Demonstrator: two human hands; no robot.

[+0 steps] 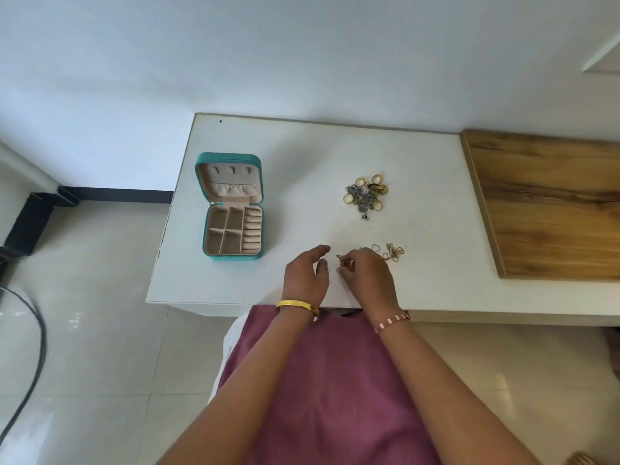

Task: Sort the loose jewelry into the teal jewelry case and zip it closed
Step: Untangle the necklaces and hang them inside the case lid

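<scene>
Both hands work near the front edge of the white table (pixel 302 156). Left hand (pixel 307 275) rests on the tabletop, fingers loosely curved, thumb spread, nothing in its grasp; a gold bangle (pixel 298 305) sits on that wrist. Right hand (pixel 367 275) lies just beside it, fingertips pinching a small gold chain (pixel 344 260) that touches the table surface; a pink-and-white beaded bracelet (pixel 392 323) circles that wrist.

Left to right across the table: teal jewelry case (pixel 231 209) lies open near the table's left edge, lid tipped back toward the wall, beige compartments and ring rolls showing, none visibly filled. Bare white surface runs between the case and the hands. Further right and toward the back, a heap of gold rings and blue-grey pieces (pixel 366 194) sits well apart from the case. Nearer the front, a tangle of thin gold chains (pixel 391 252) lies just right of the right hand. A wooden board (pixel 550 203) covers the table's right end, its left edge near both jewelry clusters.

Pale tiled floor (pixel 100 313) shows left of the table; a dark cable (pixel 35 357) curves there.
</scene>
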